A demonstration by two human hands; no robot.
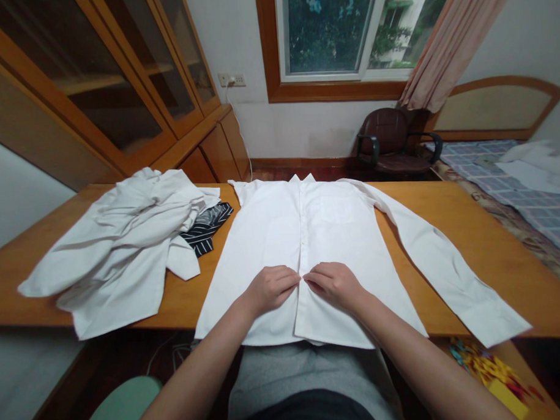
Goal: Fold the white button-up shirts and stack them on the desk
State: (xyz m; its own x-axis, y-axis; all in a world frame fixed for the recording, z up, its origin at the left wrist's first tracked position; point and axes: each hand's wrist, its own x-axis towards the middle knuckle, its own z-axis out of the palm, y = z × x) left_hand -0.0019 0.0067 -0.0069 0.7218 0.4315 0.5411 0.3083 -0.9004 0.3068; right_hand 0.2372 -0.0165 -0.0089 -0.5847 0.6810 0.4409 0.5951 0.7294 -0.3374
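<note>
A white long-sleeved shirt [262, 235] lies spread face up on the wooden table, collar at the far side and hem at the near edge. Its right-hand sleeve stretches out diagonally, cuff over the table's front edge; the left-hand sleeve is mostly out of sight. My left hand [277, 286] and my right hand [333, 284] meet at the button placket in the lower half, fingertips pinched on its two sides. Both hands are closed on the shirt front; the button between them is too small to make out.
Left of the shirt, a heap of white shirts [124, 221] lies by a black striped cloth [207, 228] on the table [426, 199]. Beyond are a glass-door cabinet [132, 74], a brown chair [387, 136] and a bed [517, 159]. A green stool [121, 405] stands below.
</note>
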